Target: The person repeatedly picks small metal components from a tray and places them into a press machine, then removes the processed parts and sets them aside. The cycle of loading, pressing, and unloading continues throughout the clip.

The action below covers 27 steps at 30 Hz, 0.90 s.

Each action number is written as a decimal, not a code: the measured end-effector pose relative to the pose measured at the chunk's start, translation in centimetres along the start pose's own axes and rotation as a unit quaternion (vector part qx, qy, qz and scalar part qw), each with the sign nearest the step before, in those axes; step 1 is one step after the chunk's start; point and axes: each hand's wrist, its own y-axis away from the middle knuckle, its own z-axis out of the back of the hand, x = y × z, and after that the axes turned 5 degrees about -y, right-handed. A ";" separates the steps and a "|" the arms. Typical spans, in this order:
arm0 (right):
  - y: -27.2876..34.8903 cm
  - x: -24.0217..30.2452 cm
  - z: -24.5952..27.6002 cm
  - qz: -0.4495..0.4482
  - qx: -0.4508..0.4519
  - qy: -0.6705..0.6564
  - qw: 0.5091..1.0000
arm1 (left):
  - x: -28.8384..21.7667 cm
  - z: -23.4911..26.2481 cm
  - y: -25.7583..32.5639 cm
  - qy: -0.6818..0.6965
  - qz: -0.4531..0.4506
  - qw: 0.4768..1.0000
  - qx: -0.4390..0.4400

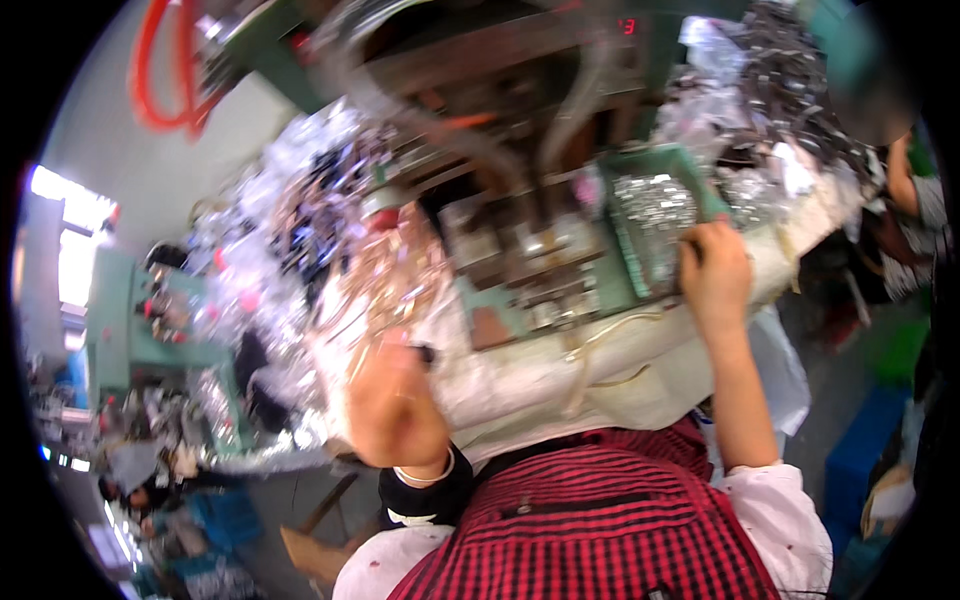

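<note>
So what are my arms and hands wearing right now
Both hands are bare, with no gloves. The left hand has a thin pale bracelet at the wrist, just above a black cuff on a white sleeve. The right hand leads to a bare forearm, with a short white sleeve near the shoulder.

A pale grey wall [190, 170] stands at the back, with a red hose [150, 90] hanging in loops on it. Bright daylight comes through a window [70, 235] on the left. A green machine [125, 320] stands below it. The floor [840, 340] on the right is dark grey, with a blue crate [865, 450] on it.
</note>
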 end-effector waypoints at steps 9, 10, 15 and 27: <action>-1.8 2.3 -1.4 -0.136 -0.021 -0.279 0.950 | 8.3 5.8 -0.1 -0.219 0.059 0.917 0.329; -2.1 2.3 -1.4 -0.139 -0.005 -0.280 0.950 | 8.4 5.2 1.1 -0.264 0.083 0.877 0.392; 0.7 -0.9 -0.3 -0.142 -0.058 -0.297 0.942 | 11.9 3.9 7.2 -0.308 0.054 0.845 0.433; -4.0 12.2 -0.3 -0.060 0.003 -0.538 0.841 | 11.6 4.5 3.1 -0.214 0.136 0.883 0.395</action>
